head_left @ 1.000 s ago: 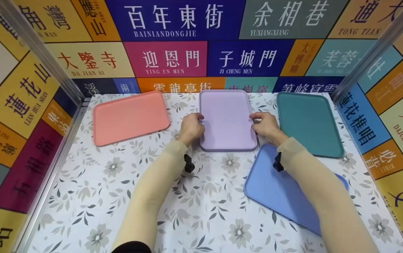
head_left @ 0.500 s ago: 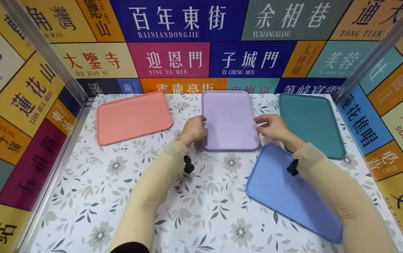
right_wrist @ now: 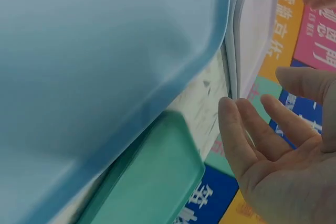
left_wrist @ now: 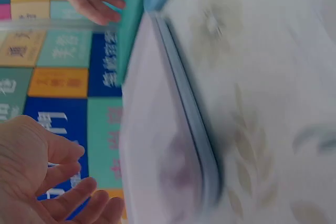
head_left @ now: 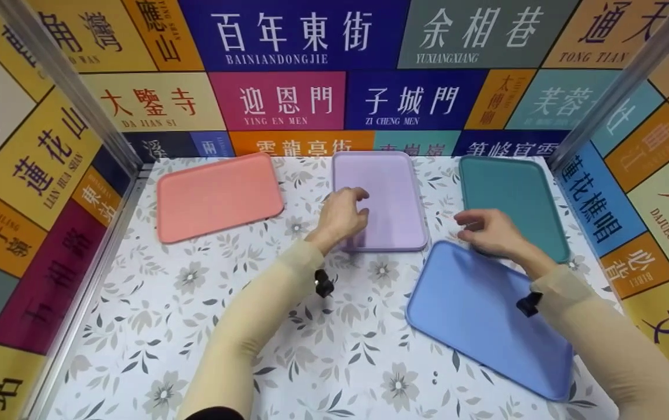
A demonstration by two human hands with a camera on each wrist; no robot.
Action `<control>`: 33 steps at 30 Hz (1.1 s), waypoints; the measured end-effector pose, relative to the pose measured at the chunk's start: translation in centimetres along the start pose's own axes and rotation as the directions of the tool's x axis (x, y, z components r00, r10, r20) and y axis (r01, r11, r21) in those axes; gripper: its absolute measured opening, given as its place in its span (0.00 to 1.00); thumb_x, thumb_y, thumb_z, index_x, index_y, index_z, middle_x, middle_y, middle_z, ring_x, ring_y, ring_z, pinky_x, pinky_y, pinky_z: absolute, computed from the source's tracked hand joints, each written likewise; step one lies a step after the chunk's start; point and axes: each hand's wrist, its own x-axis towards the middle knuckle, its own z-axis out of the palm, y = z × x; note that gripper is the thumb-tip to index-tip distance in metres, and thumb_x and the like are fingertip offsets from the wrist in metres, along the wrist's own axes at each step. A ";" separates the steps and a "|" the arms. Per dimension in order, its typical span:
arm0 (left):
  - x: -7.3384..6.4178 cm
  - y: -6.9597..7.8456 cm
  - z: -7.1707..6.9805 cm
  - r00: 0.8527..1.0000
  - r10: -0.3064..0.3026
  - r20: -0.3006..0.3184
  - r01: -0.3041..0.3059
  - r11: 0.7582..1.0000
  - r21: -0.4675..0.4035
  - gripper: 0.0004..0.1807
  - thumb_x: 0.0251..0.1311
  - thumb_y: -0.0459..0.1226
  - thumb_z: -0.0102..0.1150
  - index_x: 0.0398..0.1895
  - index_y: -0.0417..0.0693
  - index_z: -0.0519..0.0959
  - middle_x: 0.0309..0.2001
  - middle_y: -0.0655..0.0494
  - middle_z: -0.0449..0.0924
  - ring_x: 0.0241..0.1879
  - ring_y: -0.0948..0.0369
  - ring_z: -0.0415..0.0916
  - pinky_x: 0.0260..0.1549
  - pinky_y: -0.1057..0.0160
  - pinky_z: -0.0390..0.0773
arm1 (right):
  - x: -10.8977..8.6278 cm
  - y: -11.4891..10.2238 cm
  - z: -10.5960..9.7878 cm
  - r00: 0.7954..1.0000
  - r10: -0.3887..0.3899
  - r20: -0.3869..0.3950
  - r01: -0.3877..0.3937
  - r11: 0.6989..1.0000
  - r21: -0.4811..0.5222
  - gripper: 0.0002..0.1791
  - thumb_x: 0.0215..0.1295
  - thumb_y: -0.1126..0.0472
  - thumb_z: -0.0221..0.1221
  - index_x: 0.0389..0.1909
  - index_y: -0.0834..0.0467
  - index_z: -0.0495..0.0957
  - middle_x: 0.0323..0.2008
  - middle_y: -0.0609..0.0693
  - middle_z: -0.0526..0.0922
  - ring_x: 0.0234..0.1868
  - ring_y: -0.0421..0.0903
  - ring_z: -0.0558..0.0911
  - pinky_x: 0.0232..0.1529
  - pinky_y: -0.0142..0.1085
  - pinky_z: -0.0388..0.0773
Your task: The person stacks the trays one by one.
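Note:
A lilac rectangular tray (head_left: pixel 394 192) lies at the back middle of the table; in the left wrist view its side (left_wrist: pixel 191 129) shows doubled rims, like stacked trays. Over its left part hovers my left hand (head_left: pixel 341 217), fingers loosely bent and holding nothing. My right hand (head_left: pixel 493 232) is in the air above the near-left part of a green tray (head_left: pixel 512 186) and the far edge of a blue tray (head_left: pixel 480 315). Its fingers (right_wrist: pixel 257 129) are spread and relaxed in the right wrist view, with nothing between them.
A coral-pink tray (head_left: pixel 218 201) lies tilted at the back left. The blue tray sits askew at the near right, close to the green one. Flower-patterned cloth (head_left: pixel 194 326) covers the table. Panels with printed characters (head_left: pixel 288 99) wall in the back and both sides.
Both hands have let go of the lilac tray's sides. The right hand has moved right and nearer, and the left has lifted and shifted right over the tray. The trays look unmoved.

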 end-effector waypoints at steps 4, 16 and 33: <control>-0.6 1.3 0.5 0.997 0.020 0.073 -0.015 0.997 -0.075 0.19 0.70 0.35 0.65 0.63 0.46 0.89 0.56 0.49 0.94 0.58 0.49 0.90 0.64 0.52 0.88 | -1.8 1.2 -0.8 1.000 0.021 0.018 -0.021 0.999 0.026 0.31 0.76 0.61 0.69 0.74 0.70 0.77 0.68 0.74 0.84 0.60 0.62 0.91 0.49 0.20 0.82; -0.8 2.3 6.3 0.949 0.024 0.313 0.011 0.994 -0.111 0.17 0.68 0.39 0.69 0.58 0.50 0.91 0.48 0.56 0.95 0.47 0.60 0.89 0.55 0.62 0.89 | -7.8 5.2 -3.4 0.978 0.199 0.063 -0.207 0.963 0.173 0.38 0.82 0.56 0.66 0.82 0.70 0.67 0.69 0.69 0.81 0.47 0.31 0.89 0.50 0.34 0.93; -1.0 1.2 15.1 0.905 0.005 0.425 -0.052 0.994 0.099 0.25 0.59 0.40 0.67 0.62 0.51 0.90 0.54 0.55 0.94 0.48 0.60 0.88 0.47 0.69 0.88 | -14.8 11.4 -7.9 0.860 0.472 0.194 -0.510 0.818 0.267 0.36 0.83 0.50 0.65 0.75 0.71 0.68 0.43 0.35 0.89 0.46 0.35 0.89 0.51 0.45 0.96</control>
